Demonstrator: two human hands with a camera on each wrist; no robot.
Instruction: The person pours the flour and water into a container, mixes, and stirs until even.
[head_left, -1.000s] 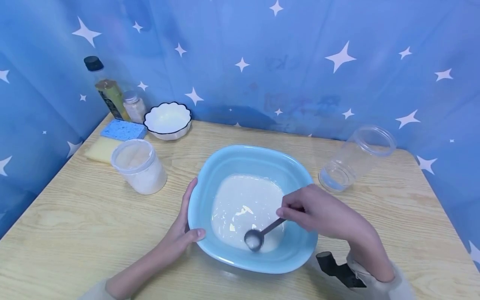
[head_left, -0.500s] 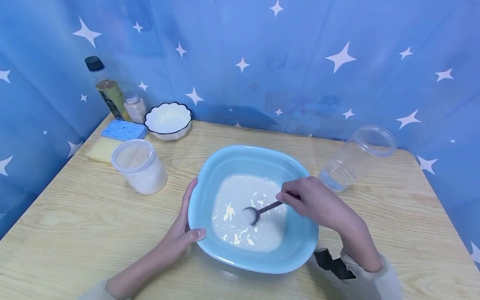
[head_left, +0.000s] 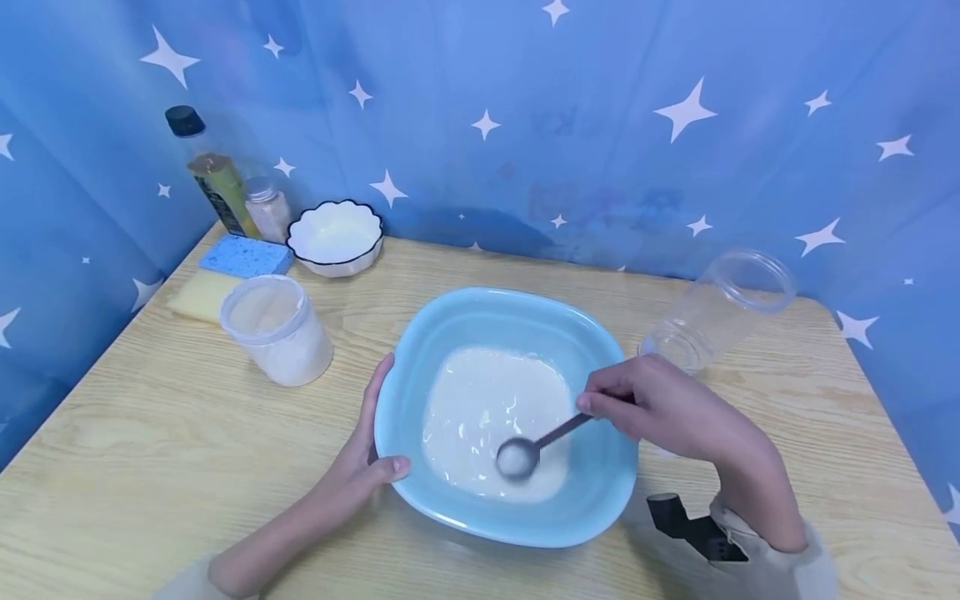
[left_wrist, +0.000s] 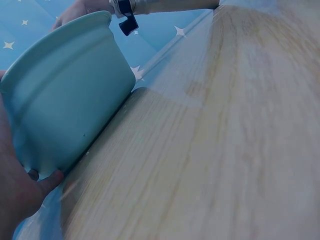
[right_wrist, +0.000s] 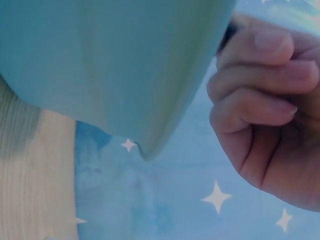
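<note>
A light-blue basin (head_left: 510,321) stands on the wooden table and holds a pool of white liquid (head_left: 480,392). My left hand (head_left: 366,467) grips its left side, thumb at the rim and fingers along the outer wall. In the left wrist view, that hand (left_wrist: 22,192) lies against the basin's outer wall. With curled fingers, my right hand (head_left: 667,408) holds a dark spoon (head_left: 564,428) by its handle over the basin's right part. The spoon's round bowl sits at the liquid, with some white in it. In the right wrist view, the basin wall hides most of the spoon.
Left of the basin stands a tub of white powder (head_left: 288,342). Behind it are a yellow sponge (head_left: 198,296), a blue sponge (head_left: 247,257), an oil bottle (head_left: 221,187), a small jar (head_left: 267,212) and a scalloped white bowl (head_left: 337,237). A clear container (head_left: 712,312) stands at back right.
The spoon has swept through the white liquid, up toward the middle and then back down toward the near right. My right hand moved with it; the left hand stays on the basin.
</note>
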